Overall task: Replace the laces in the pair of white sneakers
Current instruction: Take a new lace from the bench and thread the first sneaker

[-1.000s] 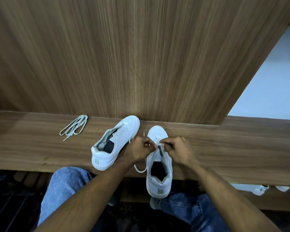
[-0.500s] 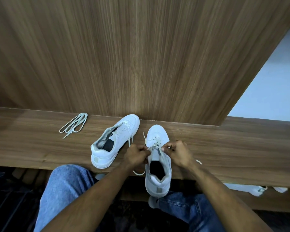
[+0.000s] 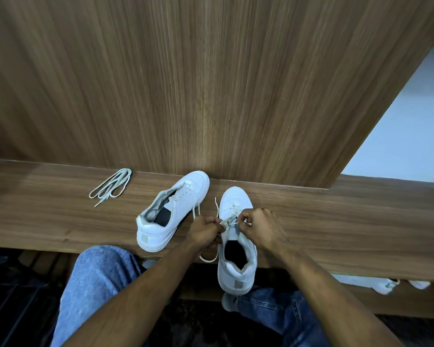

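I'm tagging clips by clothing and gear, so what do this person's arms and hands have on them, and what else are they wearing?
Both forearms are bare from the bottom of the frame up to the hands, with no sleeve in view. The left hand and the right hand wear no gloves, and no watch, ring or band shows. The legs below are in blue denim jeans.

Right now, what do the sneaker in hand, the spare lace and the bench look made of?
Right sneaker: smooth white leather or synthetic, slight sheen.
Loose lace bundle: flat woven fabric, off-white, matte.
Bench: brown woodgrain, probably laminate or veneer; straight streaks, satin finish.
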Demonstrator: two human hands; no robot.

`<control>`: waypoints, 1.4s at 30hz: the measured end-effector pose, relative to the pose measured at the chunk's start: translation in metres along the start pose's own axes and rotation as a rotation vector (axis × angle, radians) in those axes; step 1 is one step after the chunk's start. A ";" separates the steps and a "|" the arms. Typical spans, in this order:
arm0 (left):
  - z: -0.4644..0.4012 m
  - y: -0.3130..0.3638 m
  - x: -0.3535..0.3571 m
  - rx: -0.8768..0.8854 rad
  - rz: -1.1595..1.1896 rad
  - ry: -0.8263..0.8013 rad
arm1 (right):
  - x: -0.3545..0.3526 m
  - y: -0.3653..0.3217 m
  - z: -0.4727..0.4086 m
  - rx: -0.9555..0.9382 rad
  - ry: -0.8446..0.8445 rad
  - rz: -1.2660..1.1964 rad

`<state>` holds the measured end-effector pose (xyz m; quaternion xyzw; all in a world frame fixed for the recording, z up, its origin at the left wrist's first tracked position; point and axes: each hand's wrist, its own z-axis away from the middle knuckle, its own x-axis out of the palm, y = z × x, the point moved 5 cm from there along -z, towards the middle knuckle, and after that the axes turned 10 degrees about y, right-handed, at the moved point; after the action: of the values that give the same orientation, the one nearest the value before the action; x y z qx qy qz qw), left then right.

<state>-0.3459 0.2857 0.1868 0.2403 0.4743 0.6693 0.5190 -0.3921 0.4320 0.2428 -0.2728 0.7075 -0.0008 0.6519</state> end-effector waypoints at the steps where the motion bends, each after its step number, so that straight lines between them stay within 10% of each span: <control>1: 0.000 0.000 0.000 0.003 0.001 0.002 | 0.000 -0.002 0.000 0.001 0.000 0.020; 26: -0.004 0.018 -0.002 -0.012 0.094 -0.029 | 0.019 -0.002 0.007 0.008 0.097 -0.076; 36: -0.029 0.098 -0.081 0.029 0.901 0.161 | 0.010 0.018 0.025 -0.066 0.063 0.084; 42: -0.014 0.045 -0.046 0.001 0.392 0.179 | 0.012 0.015 0.028 -0.006 0.075 0.111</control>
<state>-0.3625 0.2376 0.2281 0.2676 0.4630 0.7759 0.3345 -0.3720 0.4503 0.2222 -0.2348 0.7455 0.0272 0.6232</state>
